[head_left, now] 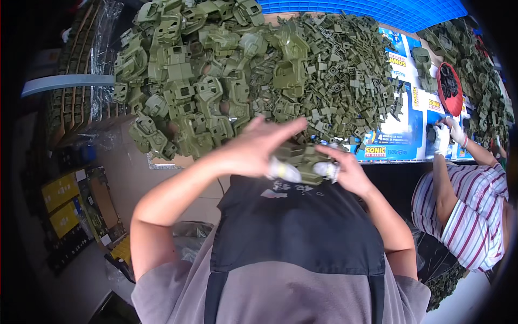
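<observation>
An olive-green plastic toy vehicle body [306, 161] is between my two hands, just in front of my black apron at the table's near edge. My left hand [261, 148] is smeared by motion, its fingers stretched out to the right above the piece. Its thumb, wrapped in white, is close to the piece's left side; whether it touches cannot be told. My right hand [345, 168] grips the piece's right end, with a white-wrapped thumb along its side. Beyond my hands lie a heap of larger green vehicle bodies [181, 75] and a pile of small green parts [345, 75].
A blue plastic crate [372, 12] stands at the back. To my right, a person in a striped shirt [464, 210] works with white gloves beside a red bowl [449, 89] of dark parts. Printed cardboard [399, 132] covers the tabletop there. Yellow boxes [62, 205] stand at left.
</observation>
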Available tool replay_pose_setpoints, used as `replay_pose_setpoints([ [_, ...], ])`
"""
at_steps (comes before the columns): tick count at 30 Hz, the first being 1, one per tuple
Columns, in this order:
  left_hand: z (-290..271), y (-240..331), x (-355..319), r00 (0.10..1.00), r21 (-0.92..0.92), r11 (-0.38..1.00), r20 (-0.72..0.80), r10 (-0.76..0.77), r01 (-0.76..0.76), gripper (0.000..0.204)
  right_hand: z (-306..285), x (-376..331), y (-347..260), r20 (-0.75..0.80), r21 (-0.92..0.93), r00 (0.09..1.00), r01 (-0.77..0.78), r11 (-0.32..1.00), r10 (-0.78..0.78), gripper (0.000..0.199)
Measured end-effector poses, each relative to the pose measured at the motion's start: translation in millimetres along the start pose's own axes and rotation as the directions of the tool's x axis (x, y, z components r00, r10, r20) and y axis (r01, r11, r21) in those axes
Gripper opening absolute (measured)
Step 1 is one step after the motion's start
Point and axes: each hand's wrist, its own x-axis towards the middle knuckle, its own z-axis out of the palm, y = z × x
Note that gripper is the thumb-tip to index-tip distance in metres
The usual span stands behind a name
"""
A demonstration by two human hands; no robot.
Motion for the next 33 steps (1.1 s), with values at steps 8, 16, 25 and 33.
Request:
replay_pose_setpoints([
  [8, 62, -38, -23, 0.897, -0.630, 0.762, -0.410, -0.163, -0.150, 0.075, -32, 0, -32, -0.074, -0.245, 0.988, 0.112, 0.963, -0.133, 0.060],
  [16, 44, -19, -38, 0.868, -0.612, 0.766, -0.472, -0.152, -0.199, 0.073, -28, 26, -44, -0.433, -0.269, 0.870, 0.125, 0.955, -0.236, 0.055],
  [25, 60, 0, -26, 0.852, -0.264, 0.959, -0.521, -0.052, -0.103, 0.072, 22, 37, -68, 0.133, -0.505, 0.875, 0.463, 0.728, -0.465, 0.065],
  [33, 69, 3, -25, 0.835, -0.146, 0.989, -0.548, -0.055, -0.031, 0.069, -10, 49, -64, 0.348, -0.116, 0.872, 0.404, 0.908, -0.343, 0.072],
])
